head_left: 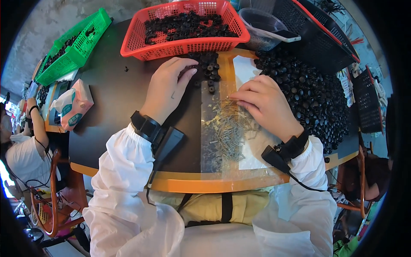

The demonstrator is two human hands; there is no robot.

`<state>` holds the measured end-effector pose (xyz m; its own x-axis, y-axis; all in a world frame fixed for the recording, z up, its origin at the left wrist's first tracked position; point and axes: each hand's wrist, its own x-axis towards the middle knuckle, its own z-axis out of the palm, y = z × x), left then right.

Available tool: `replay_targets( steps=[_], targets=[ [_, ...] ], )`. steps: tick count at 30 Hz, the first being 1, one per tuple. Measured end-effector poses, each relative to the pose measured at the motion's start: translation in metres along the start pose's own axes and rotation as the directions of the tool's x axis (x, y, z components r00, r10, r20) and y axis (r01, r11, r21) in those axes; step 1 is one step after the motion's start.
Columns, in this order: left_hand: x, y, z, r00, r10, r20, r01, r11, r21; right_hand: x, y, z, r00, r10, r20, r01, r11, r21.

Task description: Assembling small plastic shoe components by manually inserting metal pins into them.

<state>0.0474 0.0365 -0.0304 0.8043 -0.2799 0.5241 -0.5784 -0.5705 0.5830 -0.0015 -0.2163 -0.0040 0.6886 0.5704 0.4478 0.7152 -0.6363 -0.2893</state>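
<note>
My left hand (169, 85) hovers over the dark table beside a small group of black round pieces (209, 70), some with a hole in the middle. Its thumb and forefinger are curled with a gap between the tips, and I make out nothing held there. Over a heap of thin silvery screws (229, 137), my right hand (267, 103) has its thumb and fingers pinched together at the heap's upper edge. What sits between those fingertips is too small to name. The screws lie on a clear plastic sheet (209, 165) and partly on white paper (252, 160).
A red basket (184, 46) of black parts stands at the back, and a green basket (64, 62) far left near a tissue pack (77, 105). Black round caps (312, 94) are heaped at right, by a clear tub (261, 32), a phone (287, 36) and black crates (308, 40). Another person sits left.
</note>
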Motion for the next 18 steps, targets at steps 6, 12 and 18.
replay_targets(
  steps=[6, 12, 18],
  targets=[
    [-0.006, 0.017, 0.0, 0.987, -0.153, 0.051, 0.161, 0.935, -0.315, 0.0, -0.003, 0.003, 0.999, -0.033, 0.023, 0.035, 0.996, -0.083],
    [-0.007, 0.032, -0.006, 0.95, -0.238, 0.203, 0.31, 0.804, -0.508, 0.001, -0.007, 0.003, 1.0, -0.015, 0.015, 0.017, 0.987, -0.159],
    [-0.01, 0.03, -0.002, 0.894, -0.261, 0.363, 0.447, 0.483, -0.753, 0.001, -0.008, 0.004, 0.999, 0.012, -0.045, -0.016, 0.996, -0.083]
  ],
)
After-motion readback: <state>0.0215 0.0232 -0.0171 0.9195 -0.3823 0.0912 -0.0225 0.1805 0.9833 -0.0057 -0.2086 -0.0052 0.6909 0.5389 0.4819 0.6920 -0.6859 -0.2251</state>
